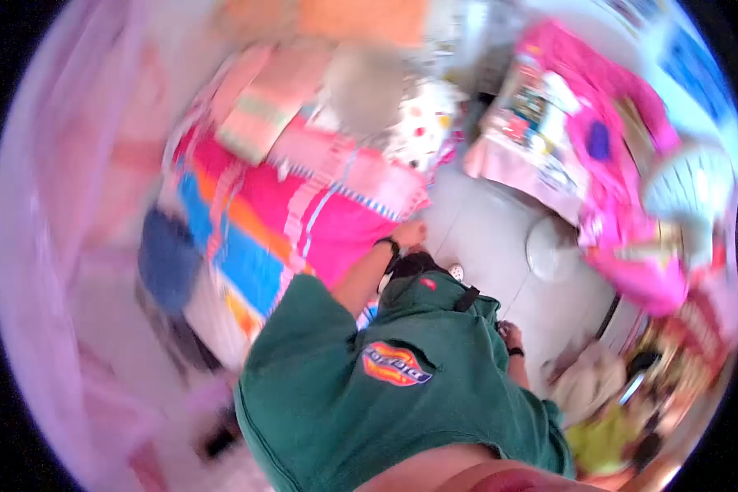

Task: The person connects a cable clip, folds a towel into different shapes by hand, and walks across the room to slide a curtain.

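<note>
My left hand (411, 234) is beside the pink edge of a pile of bright striped cloth (344, 238), with a dark band on the wrist. Its fingers are blurred, and whether it holds anything is unclear. Low at my right side hangs my right hand (510, 334), also with a dark wristband; its fingers are partly hidden and too small to read. Between the arms is my green shirt (435, 394) with an orange and blue logo. A black strap (467, 298) lies near its hem.
Folded pink and green cloth (258, 123) and spotted white cloth (422, 123) top the pile. Right of the tiled floor (476, 221) are a pink-draped surface (533, 172), a pale fan (689, 193) and a clear round object (551, 248). Sheer pink netting (37, 246) hangs left.
</note>
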Available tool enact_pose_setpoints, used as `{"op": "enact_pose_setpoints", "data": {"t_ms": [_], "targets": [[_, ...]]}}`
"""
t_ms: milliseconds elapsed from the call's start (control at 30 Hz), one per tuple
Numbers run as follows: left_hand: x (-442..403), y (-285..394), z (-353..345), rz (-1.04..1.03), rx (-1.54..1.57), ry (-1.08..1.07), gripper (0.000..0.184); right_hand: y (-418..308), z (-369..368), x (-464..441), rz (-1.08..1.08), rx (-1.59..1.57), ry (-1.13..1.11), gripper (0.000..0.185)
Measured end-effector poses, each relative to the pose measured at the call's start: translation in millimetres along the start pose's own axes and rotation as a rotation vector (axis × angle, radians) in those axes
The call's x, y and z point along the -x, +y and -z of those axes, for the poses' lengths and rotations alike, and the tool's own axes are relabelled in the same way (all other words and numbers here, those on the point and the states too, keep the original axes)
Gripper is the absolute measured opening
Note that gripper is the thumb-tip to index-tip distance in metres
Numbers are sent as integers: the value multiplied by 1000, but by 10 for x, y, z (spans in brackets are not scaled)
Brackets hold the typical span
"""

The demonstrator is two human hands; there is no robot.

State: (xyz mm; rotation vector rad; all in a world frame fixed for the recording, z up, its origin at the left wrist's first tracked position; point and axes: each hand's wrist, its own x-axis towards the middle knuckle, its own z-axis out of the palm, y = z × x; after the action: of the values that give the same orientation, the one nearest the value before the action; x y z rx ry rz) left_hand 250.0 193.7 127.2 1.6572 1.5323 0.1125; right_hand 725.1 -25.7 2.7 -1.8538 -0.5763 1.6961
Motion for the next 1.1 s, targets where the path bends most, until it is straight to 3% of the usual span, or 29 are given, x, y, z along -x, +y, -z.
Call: {"op": "enact_pose_setpoints", "data": {"t_ms": [33,100,167,200,300,367,400,433,500,567,633,700,733,767,833,900,967,1033,1100], "targets": [[-5,-100,-74,-46,132,135,27,-217,-6,102,-34,-14,-48,17],[302,35,113,-1,224,200,30,-729,-117,89,-394,-317,38,42],[507,-166,38,75,294,296,32,-900,-71,-100,-198,148,-193,43],[654,-250,8,102,323,328,32,-1277,-305,14,-383,-179,-19,42],[1251,-662,-122,271,182,286,32,-1742,-526,-252,-375,-87,-72,42],[1535,-1391,-669,364,99,198,33,-1778,-525,-838,-323,-75,-193,38],[1729,-1669,-995,438,-58,297,31,-1964,-709,-923,-351,-82,-161,37],[1979,-1979,-1313,362,-114,384,28,-2168,-933,-968,-378,-93,-126,37],[2432,-1782,-1177,723,-46,-45,27,-2413,-1292,-1066,-339,-54,-159,34],[2712,-1610,-1111,770,-131,-21,25,-2641,-1614,-1036,-293,-22,-183,30],[2758,-1984,-1388,775,-120,-66,20,-2831,-2019,-872,-256,68,-260,29],[2749,-2165,-1413,582,-243,-49,15,-2879,-2260,-831,-271,82,-307,31],[2621,-2516,-1677,649,-171,67,14,-2915,-2380,-748,-268,110,-324,31],[2589,-1993,-912,541,-334,-110,14,-2959,-2465,-706,-265,139,-339,31],[2294,-2450,-980,442,-246,80,15,-2907,-2495,-839,-268,125,-365,31],[1949,-2410,-578,540,-181,163,18,-2945,-2511,-800,-317,162,-331,30],[1525,-2672,-564,508,-84,472,22,-2959,-2536,-708,-296,201,-279,30],[1351,-2141,415,506,85,316,23,-2908,-2455,-827,-291,218,-332,32],[935,-2142,566,499,299,556,22,-2979,-2565,-740,-288,262,-261,30]]}}
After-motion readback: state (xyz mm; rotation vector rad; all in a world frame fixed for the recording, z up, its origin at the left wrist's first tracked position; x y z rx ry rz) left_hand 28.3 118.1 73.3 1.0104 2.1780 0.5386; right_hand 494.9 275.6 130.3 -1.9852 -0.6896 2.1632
